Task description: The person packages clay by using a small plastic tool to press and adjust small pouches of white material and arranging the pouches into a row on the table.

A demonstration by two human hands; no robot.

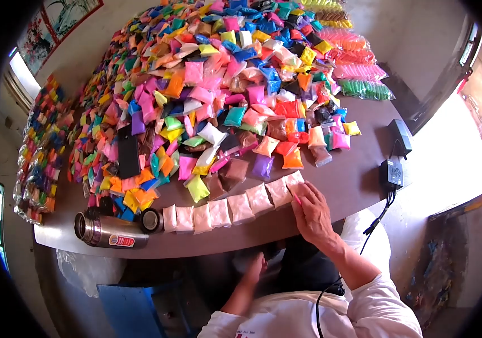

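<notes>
A row of several pale pink packets [219, 214] in clear bags lies along the table's near edge. My right hand [312, 214] rests at the row's right end, fingers stretched forward against the last packet [294, 181]. A small bright pink bit [297, 199] shows by its fingertips; what it is I cannot make out. Below the table edge, over my lap, is my left hand [256, 267], blurred, with its fingers mostly hidden. Beyond the row spreads a large heap of small colourful packets [235, 115], with a black phone [129, 152] lying on it.
An uncapped steel flask [111, 231] lies on its side at the row's left, its dark lid [150, 220] beside it. A small black box with cables [391, 173] sits at the table's right edge. Bundled clear coloured packs [359, 72] are stacked far right.
</notes>
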